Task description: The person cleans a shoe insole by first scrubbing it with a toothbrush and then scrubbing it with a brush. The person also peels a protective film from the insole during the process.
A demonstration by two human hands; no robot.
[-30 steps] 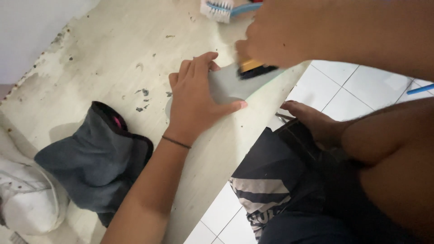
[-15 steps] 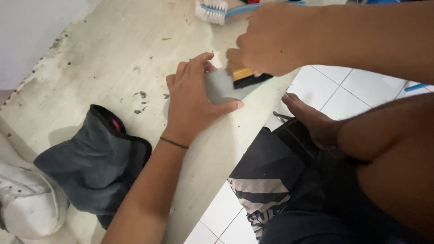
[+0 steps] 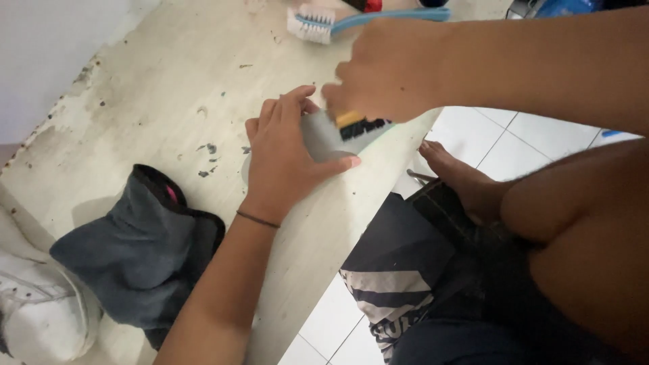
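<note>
Left hand [image 3: 284,159]: lies flat on a grey insole-like piece [image 3: 323,135], fingers together and stretched over its left part, thumb along its near edge, pressing it onto the board.
Right hand [image 3: 382,71]: fingers curled tight around a small brush with black bristles [image 3: 362,125]; the bristles touch the right end of the grey piece.
Grey piece: on the right edge of the worn pale board [image 3: 155,94], between the two hands.
Board: stained and chipped, running from near left to far right over a white tiled floor [image 3: 514,145].
Far edge: a brush with a blue handle and white bristles [image 3: 338,23] lies on the board, well apart from the hands.
Near left: a crumpled dark grey cloth [image 3: 138,253] with a pink patch, just beside a white shoe [image 3: 37,307].
Right: the person's bare foot [image 3: 463,179] rests on the tiles.
Containers: none can be told.
</note>
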